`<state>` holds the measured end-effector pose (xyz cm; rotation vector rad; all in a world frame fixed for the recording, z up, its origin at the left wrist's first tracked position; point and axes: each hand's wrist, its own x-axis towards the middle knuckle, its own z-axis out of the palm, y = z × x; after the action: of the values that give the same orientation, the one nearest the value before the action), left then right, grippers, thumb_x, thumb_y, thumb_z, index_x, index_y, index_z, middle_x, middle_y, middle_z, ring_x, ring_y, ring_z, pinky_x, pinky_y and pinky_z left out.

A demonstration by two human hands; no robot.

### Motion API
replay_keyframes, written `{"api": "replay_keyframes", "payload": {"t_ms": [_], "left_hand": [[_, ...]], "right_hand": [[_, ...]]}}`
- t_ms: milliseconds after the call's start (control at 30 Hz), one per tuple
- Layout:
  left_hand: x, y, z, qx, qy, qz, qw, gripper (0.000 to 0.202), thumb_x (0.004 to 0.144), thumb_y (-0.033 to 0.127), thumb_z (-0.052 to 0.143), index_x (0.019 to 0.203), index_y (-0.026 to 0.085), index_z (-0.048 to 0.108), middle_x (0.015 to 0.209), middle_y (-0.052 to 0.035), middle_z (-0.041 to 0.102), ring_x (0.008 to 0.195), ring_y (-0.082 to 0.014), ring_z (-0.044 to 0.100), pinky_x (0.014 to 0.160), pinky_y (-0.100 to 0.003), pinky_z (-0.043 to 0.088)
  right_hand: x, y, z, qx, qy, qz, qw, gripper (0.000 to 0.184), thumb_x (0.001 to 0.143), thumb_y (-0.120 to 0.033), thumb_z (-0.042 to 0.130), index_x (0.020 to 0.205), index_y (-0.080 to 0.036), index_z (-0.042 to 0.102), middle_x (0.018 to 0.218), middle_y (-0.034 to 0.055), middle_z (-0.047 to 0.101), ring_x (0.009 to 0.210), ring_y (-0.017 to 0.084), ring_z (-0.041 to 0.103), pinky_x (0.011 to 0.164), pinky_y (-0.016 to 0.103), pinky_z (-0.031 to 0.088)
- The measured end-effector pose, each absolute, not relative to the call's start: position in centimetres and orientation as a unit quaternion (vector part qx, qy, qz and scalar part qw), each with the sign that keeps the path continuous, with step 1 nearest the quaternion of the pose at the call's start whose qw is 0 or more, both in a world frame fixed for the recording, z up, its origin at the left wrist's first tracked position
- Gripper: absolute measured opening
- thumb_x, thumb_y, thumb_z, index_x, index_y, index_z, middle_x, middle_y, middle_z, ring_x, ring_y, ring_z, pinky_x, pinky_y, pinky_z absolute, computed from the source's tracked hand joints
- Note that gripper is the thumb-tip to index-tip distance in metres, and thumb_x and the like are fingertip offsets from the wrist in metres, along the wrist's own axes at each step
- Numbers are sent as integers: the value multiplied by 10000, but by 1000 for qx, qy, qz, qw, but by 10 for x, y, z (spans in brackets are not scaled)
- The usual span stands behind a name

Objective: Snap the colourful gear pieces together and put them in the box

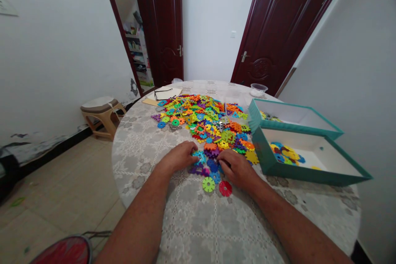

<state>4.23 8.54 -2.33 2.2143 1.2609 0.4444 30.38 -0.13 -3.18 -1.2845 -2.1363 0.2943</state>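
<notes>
A heap of colourful plastic interlocking discs and gear-shaped pieces (206, 117) spreads over the table. My left hand (181, 156) is at its near edge, thumb and fingers closed on a light blue toothed piece (200, 157). My right hand (237, 167) rests at the heap's near right side with its fingers curled in; what they hold, if anything, is hidden. Between the hands lie a dark blue disc (212, 165) and purple pieces (196, 169). Just nearer to me are a lime green disc (208, 185) and a red disc (225, 188), both flat on the cloth.
Two teal-edged boxes stand on the right; the nearer box (312, 175) holds yellow and blue pieces, the farther box (297, 105) some more. Glasses (162, 93) lie on paper at the back left. A clear plastic bowl (259, 88) sits at the back right. A stool (103, 115) stands left.
</notes>
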Motion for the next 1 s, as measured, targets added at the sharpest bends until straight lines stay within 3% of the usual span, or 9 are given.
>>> {"api": "replay_keyframes", "payload": {"t_ms": [133, 233, 533, 633, 767, 900, 1000], "left_hand": [[43, 82, -17, 833, 456, 171, 263, 238, 774, 253, 725, 1004, 231, 668, 1068, -79, 673, 953, -247, 629, 852, -349, 483], [43, 82, -11, 833, 437, 176, 291, 176, 772, 232, 705, 917, 227, 606, 925, -29, 652, 826, -201, 578, 736, -310, 438], [60, 76, 6, 729, 412, 290, 463, 282, 905, 459, 646, 936, 225, 492, 679, 76, 475, 604, -120, 459, 570, -237, 337], [72, 68, 6, 722, 394, 296, 487, 305, 917, 484, 639, 938, 231, 470, 666, 79, 491, 599, -120, 489, 572, -231, 376], [81, 61, 3, 733, 372, 286, 492, 274, 917, 454, 638, 937, 230, 482, 683, 68, 515, 595, -116, 501, 559, -225, 388], [80, 62, 4, 727, 356, 261, 525, 294, 919, 497, 619, 947, 224, 512, 802, 17, 637, 704, -156, 641, 594, -244, 462], [79, 63, 5, 726, 354, 243, 537, 309, 891, 494, 649, 925, 216, 518, 781, 16, 651, 676, -156, 642, 589, -252, 468]], "right_hand": [[304, -1, -32, -487, -811, 108, 306, 163, 978, -155, 539, 1014, -214, 687, 1001, 74, 709, 957, 224, 647, 899, 357, 501], [303, -1, -32, -486, -810, 112, 309, 161, 978, -155, 544, 1001, -213, 693, 994, 72, 714, 952, 222, 653, 892, 352, 501], [298, -7, -25, -528, -734, 183, 387, 233, 989, -267, 595, 1202, -229, 681, 1107, 90, 744, 990, 242, 687, 902, 392, 531], [293, -7, -25, -516, -671, 314, 430, 286, 997, -346, 610, 1263, -247, 643, 1090, 69, 742, 919, 215, 697, 791, 344, 563], [288, -2, -29, -480, -609, 450, 444, 300, 946, -393, 682, 1200, -235, 657, 899, 18, 693, 667, 150, 623, 572, 266, 524], [293, 1, -27, -491, -582, 475, 440, 345, 923, -398, 701, 1217, -227, 646, 866, 4, 678, 540, 104, 526, 470, 235, 451], [297, 1, -23, -498, -581, 473, 437, 368, 904, -352, 700, 1243, -221, 639, 888, 2, 685, 579, 111, 557, 509, 240, 467]]}}
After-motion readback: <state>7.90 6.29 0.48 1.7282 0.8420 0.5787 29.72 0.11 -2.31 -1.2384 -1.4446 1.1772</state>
